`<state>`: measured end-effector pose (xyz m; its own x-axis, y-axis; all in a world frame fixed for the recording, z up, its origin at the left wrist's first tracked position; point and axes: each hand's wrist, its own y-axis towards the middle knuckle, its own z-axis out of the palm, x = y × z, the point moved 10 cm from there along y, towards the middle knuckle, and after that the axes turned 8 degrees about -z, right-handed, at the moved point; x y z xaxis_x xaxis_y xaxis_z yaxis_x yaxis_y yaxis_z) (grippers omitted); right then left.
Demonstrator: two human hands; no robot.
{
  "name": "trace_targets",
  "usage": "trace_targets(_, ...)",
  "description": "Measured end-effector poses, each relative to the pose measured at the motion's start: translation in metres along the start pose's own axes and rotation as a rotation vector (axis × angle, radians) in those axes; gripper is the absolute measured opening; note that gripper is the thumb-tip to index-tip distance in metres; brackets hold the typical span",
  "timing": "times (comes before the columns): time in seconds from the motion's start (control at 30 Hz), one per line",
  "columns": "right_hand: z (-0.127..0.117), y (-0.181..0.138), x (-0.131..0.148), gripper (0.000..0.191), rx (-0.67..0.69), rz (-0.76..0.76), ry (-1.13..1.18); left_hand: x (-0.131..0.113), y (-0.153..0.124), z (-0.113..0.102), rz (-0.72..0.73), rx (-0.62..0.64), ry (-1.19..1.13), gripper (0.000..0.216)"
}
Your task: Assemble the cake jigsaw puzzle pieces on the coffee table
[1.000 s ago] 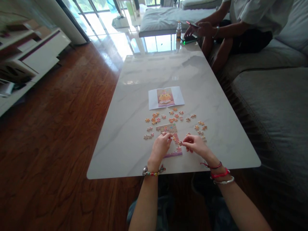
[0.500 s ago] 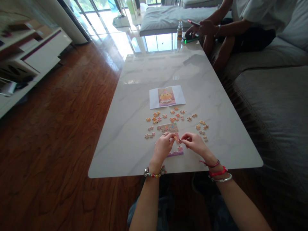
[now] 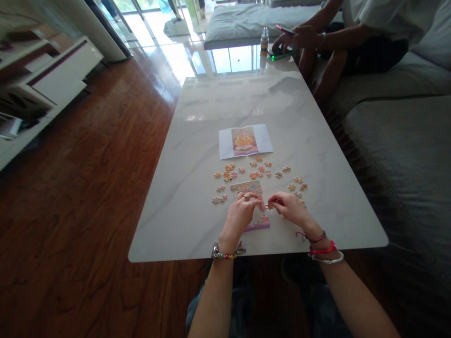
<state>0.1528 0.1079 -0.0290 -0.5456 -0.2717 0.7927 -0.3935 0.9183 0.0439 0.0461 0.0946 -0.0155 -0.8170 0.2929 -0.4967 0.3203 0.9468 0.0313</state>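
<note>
A partly joined jigsaw puzzle [image 3: 259, 226] lies near the front of the table, with a patterned upper edge, a pink right side and a purple lower edge. My left hand [image 3: 242, 211] is over its middle and hides part of it. The left fingers are closed together, their tips at the pink right side; what they hold is hidden. Just right of the puzzle, my right hand [image 3: 289, 208] pinches a small puzzle piece [image 3: 269, 206] between thumb and fingers. Loose orange and pink puzzle pieces [image 3: 253, 175] are scattered beyond the puzzle, with more to both sides.
A folded sheet with a printed picture [image 3: 244, 142] lies behind the pieces on the white marbled table [image 3: 169, 202]. A bottle [image 3: 264, 41] stands at the far end. Another person's hands [image 3: 299, 38] hold a phone, on the grey sofa [image 3: 398, 136] at right.
My right hand has drawn slightly right, away from the left fingers, with a puzzle piece in its pinch. The left fingertips have shifted a little right over the pink side.
</note>
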Motion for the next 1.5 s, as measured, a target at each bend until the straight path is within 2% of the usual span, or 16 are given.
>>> trace_targets(0.13,0.006,0.002,0.009,0.014,-0.013,-0.058,0.014,0.000,0.000,0.001,-0.006,0.036,-0.031,0.025)
trace_targets(0.3,0.009,0.004,0.010,0.011,-0.057,-0.090,-0.084,0.001,-0.001,-0.002,-0.014,0.035,-0.053,0.024)
trace_targets(0.87,0.020,0.008,0.015,0.007,-0.028,-0.086,-0.088,0.006,-0.001,0.000,-0.019,0.036,-0.090,0.026)
trace_targets(1.23,0.017,0.008,0.015,0.010,-0.026,-0.071,-0.073,0.007,-0.002,0.001,-0.038,0.041,-0.099,0.030)
trace_targets(1.5,0.014,0.007,0.010,0.011,-0.030,-0.030,-0.008,0.012,0.000,-0.003,-0.078,-0.009,-0.071,0.028)
